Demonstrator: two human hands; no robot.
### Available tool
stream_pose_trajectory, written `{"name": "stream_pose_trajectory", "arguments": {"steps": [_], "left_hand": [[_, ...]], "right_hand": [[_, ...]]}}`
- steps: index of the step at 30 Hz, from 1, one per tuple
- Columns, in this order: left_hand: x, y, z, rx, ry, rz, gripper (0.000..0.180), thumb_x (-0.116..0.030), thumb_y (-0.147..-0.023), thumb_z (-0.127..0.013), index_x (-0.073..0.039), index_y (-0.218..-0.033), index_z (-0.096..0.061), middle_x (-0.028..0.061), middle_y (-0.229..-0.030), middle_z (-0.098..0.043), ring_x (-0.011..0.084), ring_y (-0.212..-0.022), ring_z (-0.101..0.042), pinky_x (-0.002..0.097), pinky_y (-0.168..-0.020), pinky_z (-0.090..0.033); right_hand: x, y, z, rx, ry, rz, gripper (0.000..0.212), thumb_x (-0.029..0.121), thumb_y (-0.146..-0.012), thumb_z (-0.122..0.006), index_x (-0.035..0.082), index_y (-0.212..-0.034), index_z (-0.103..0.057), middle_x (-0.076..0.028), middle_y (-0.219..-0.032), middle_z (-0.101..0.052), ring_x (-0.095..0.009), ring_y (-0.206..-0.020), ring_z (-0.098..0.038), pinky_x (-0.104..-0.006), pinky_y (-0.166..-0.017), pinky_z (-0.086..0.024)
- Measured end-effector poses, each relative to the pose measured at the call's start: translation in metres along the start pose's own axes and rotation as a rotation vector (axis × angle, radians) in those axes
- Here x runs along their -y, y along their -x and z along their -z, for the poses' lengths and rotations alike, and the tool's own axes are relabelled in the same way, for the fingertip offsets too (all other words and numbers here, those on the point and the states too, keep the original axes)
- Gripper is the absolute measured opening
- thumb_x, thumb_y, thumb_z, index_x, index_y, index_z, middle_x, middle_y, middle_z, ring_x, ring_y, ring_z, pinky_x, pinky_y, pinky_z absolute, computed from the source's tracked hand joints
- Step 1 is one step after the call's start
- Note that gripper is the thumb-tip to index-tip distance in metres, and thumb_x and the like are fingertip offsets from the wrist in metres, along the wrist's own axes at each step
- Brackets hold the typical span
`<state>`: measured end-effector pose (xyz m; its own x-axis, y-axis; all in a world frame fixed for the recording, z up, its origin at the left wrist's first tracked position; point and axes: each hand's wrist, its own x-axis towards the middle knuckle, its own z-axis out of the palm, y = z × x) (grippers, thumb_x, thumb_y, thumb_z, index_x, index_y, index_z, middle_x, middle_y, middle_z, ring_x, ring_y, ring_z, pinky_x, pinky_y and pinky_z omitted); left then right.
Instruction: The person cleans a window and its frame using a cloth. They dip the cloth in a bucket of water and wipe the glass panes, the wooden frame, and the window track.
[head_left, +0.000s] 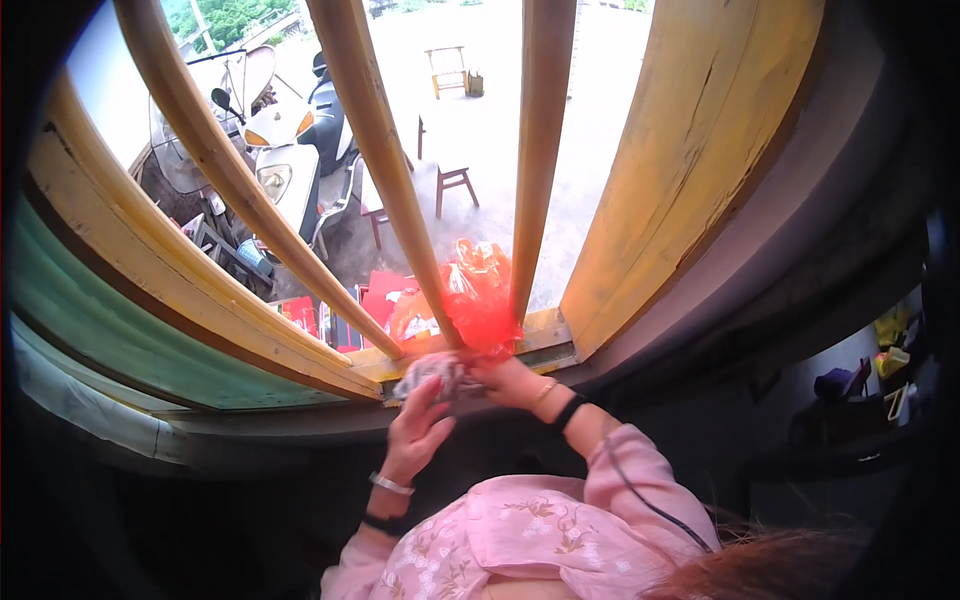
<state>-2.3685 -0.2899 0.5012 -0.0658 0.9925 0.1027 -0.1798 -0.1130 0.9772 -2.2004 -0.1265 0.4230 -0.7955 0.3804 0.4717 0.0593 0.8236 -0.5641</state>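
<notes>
A crumpled grey patterned cloth, slightly blurred, is bunched between my two hands at the window sill. My left hand holds its near left side, with the fingers bent over it and the thumb lower. My right hand closes on the cloth's right end, its fingertips partly hidden. Just above the right hand, a shiny red plastic bag is bunched up between two wooden bars, its lower end close to or touching my fingers; which, I cannot tell.
Yellow wooden bars rise from the sill, with a broad wooden post on the right. Outside stand a scooter, a wooden stool and a small chair. A green panel lies left. Behind, right, are dark furnishings.
</notes>
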Motion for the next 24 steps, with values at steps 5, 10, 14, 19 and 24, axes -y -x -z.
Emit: {"name": "stream_pose_trajectory", "arguments": {"steps": [5, 10, 14, 19, 24], "left_hand": [[0.036, -0.099, -0.069, 0.171, 0.364, 0.095, 0.076, 0.005, -0.087, -0.061, -0.009, -0.151, -0.022, 0.0031, -0.134, -0.045, 0.012, -0.113, -0.049, 0.0258, -0.09, -0.045], [0.091, -0.241, -0.027, -0.117, 0.446, -0.194, 0.065, -0.015, -0.095, -0.055, -0.004, -0.15, -0.022, -0.0009, -0.127, -0.048, 0.007, -0.1, -0.048, 0.0225, -0.092, -0.038], [0.027, -0.201, -0.058, -0.114, -0.145, -0.136, 0.062, -0.006, -0.089, -0.055, -0.001, -0.146, -0.031, 0.0125, -0.141, -0.042, 0.0206, -0.122, -0.045, 0.032, -0.107, -0.033], [0.014, -0.041, -0.034, 0.016, -0.261, -0.076, 0.074, 0.0, -0.08, -0.067, -0.004, -0.145, -0.033, 0.0119, -0.15, -0.024, 0.0233, -0.137, -0.032, 0.0395, -0.107, -0.035], [0.036, 0.045, 0.009, -0.206, -0.439, 0.103, 0.07, 0.004, -0.079, -0.063, -0.008, -0.143, -0.037, 0.0044, -0.146, -0.031, 0.0186, -0.132, -0.037, 0.0338, -0.101, -0.04]], "right_hand": [[-0.006, 0.059, 0.053, 0.057, 0.41, -0.183, 0.028, 0.012, -0.07, -0.068, 0.009, -0.098, -0.063, -0.007, -0.104, -0.062, -0.032, -0.094, -0.056, -0.0423, -0.083, -0.047], [-0.004, 0.058, 0.039, -0.015, 0.353, -0.21, 0.026, 0.009, -0.068, -0.067, 0.009, -0.093, -0.059, -0.008, -0.093, -0.059, -0.036, -0.095, -0.051, -0.043, -0.086, -0.043], [0.004, 0.069, 0.053, -0.07, 0.322, -0.273, 0.039, -0.001, -0.068, -0.061, 0.006, -0.106, -0.06, -0.012, -0.106, -0.062, -0.037, -0.098, -0.052, -0.0434, -0.087, -0.044], [-0.045, 0.078, -0.002, -0.141, 0.047, -0.294, 0.049, 0.009, -0.069, -0.066, 0.005, -0.117, -0.058, -0.011, -0.126, -0.056, -0.034, -0.111, -0.051, -0.0444, -0.094, -0.043], [0.02, -0.014, -0.047, 0.164, 0.367, -0.205, 0.047, 0.022, -0.072, -0.068, 0.006, -0.116, -0.059, -0.013, -0.135, -0.049, -0.036, -0.122, -0.046, -0.0479, -0.095, -0.041]]}}
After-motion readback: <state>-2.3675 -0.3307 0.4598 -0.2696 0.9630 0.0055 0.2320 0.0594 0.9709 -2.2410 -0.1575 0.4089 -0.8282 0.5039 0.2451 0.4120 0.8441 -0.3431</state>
